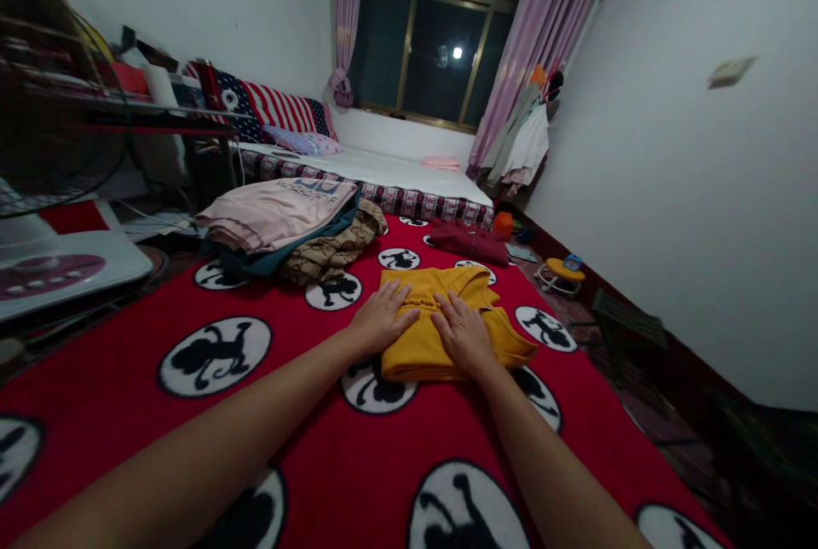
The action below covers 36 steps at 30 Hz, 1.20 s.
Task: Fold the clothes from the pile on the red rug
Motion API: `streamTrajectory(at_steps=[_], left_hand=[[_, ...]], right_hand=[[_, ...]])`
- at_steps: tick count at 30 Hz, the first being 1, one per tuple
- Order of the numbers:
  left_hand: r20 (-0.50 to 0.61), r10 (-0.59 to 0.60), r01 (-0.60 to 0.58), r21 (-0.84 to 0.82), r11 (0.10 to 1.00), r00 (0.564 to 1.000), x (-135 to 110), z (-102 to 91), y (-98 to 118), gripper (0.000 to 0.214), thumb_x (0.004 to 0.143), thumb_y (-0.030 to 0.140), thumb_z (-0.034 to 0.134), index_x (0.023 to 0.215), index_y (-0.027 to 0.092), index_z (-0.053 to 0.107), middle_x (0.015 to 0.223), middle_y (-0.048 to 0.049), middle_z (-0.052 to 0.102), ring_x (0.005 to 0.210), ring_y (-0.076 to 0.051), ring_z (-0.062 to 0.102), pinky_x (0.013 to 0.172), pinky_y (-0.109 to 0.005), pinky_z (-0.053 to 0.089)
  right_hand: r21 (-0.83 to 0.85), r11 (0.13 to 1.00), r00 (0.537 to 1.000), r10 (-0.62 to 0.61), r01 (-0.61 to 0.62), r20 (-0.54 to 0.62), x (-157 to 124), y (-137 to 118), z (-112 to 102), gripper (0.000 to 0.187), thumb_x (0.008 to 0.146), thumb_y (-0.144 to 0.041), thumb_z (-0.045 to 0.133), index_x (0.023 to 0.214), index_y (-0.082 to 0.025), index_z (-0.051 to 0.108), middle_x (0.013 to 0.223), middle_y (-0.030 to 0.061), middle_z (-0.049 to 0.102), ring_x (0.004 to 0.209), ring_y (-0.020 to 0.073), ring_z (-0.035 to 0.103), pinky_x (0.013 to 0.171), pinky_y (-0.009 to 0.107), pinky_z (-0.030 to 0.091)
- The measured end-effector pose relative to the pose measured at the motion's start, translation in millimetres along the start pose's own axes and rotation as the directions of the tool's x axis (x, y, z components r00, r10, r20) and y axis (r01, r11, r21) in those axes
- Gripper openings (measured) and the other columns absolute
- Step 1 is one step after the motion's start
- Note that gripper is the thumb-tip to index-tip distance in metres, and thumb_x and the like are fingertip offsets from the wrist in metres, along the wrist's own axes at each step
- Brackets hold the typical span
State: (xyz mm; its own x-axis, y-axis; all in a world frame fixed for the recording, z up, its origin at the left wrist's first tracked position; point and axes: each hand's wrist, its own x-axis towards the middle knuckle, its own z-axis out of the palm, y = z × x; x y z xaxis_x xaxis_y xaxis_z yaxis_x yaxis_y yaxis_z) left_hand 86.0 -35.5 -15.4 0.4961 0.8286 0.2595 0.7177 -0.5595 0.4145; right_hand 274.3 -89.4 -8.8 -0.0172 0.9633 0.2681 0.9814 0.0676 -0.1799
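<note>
The yellow garment [415, 353] is lying folded near the red blanket's [358, 481] right edge. My left hand [383, 320] and right hand [465, 332] are resting flat on it, fingers spread, gripping nothing. I'm worrying about its loose right side: a palm dragging sideways could be shifting the layers and creasing the front.

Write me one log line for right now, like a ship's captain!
left hand: open, on yellow garment | right hand: open, same garment | yellow garment: folded, on red blanket | beyond: maroon garment
</note>
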Motion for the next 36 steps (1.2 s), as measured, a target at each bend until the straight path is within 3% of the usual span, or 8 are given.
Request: streamTrajectory(at_steps=[7, 19, 26, 36], left_hand=[[-0.118, 0.019, -0.022, -0.017, 1.000, 0.993, -3.5, 0.8, 0.6, 0.054, 0.095, 0.046, 0.038, 0.138, 0.014, 0.047, 0.147, -0.0155, 0.041, 0.139, -0.027, 0.033, 0.116, -0.042, 0.025], [-0.179, 0.059, -0.067, -0.043, 0.997, 0.982, -2.7, 1.7, -2.5, 0.050, 0.094, 0.044, 0.042, 0.133, 0.015, 0.052, 0.143, -0.0140, 0.046, 0.135, -0.027, 0.039, 0.114, -0.042, 0.029], [-0.172, 0.062, -0.072, -0.048, 0.996, 0.983, -1.8, 3.9, -4.6, 0.051, 0.094, 0.045, 0.041, 0.134, 0.014, 0.051, 0.143, -0.0142, 0.045, 0.135, -0.027, 0.038, 0.114, -0.042, 0.028], [-0.177, 0.069, -0.078, -0.048, 0.996, 0.982, -1.1, 5.0, -6.6, 0.051, 0.094, 0.047, 0.040, 0.134, 0.016, 0.051, 0.143, -0.0130, 0.046, 0.135, -0.026, 0.038, 0.113, -0.042, 0.031]], right_hand=[[0.025, 0.999, 0.998, -0.021, 0.022, -0.053, -2.4, -1.3, -2.9, 0.048, 0.097, -0.042, 0.034, 0.139, -0.021, 0.047, 0.147, 0.0121, 0.042, 0.134, 0.0246, 0.041, 0.109, 0.045, 0.030], [0.074, 0.996, 0.995, -0.043, 0.050, -0.086, -1.0, 6.5, 0.1, 0.045, 0.095, -0.042, 0.038, 0.134, -0.023, 0.052, 0.144, 0.0092, 0.047, 0.132, 0.0225, 0.044, 0.109, 0.042, 0.032], [0.094, 0.993, 0.993, -0.058, 0.068, -0.103, -1.9, 6.2, -0.4, 0.046, 0.095, -0.041, 0.038, 0.133, -0.019, 0.053, 0.143, 0.0118, 0.049, 0.131, 0.0227, 0.045, 0.108, 0.041, 0.034], [0.092, 0.993, 0.992, -0.061, 0.071, -0.113, -2.3, 6.6, -0.3, 0.045, 0.095, -0.041, 0.040, 0.132, -0.021, 0.054, 0.142, 0.0108, 0.049, 0.130, 0.0228, 0.047, 0.108, 0.040, 0.035]])
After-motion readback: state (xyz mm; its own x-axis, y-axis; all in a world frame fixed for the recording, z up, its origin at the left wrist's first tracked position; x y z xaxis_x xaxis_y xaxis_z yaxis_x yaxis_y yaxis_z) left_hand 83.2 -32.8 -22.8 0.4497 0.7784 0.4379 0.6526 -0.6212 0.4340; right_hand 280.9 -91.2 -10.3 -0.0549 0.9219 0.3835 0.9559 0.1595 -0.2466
